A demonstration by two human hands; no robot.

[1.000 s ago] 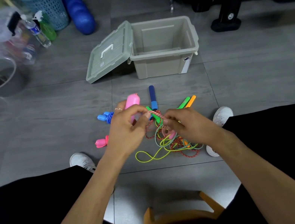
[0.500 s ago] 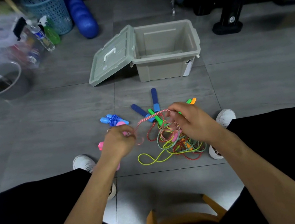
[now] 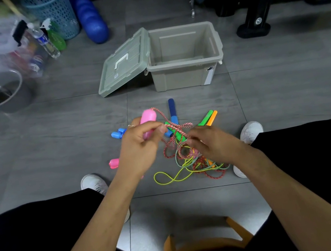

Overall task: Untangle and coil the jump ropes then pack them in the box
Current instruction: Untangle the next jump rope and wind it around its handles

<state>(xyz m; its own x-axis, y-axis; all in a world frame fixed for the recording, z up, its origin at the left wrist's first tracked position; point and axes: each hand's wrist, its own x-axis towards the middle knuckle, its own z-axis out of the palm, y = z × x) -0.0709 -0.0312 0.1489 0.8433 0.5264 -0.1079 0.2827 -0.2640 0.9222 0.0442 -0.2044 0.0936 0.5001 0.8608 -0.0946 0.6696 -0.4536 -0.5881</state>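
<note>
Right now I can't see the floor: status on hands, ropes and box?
Left hand grips pink handle, fingers pinching red rope. Right hand pinches same rope at tangle. Box open, no ropes inside. Nothing blocking.

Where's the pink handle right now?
Head view, centre-left: the pink handle is gripped in the left hand, raised over the floor beside the dark blue handle, in front of the open box.

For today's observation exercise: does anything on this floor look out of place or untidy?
Yes. The jump ropes lie knotted in one heap between the shoes. The box stands open, its lid propped aslant against its side.
</note>
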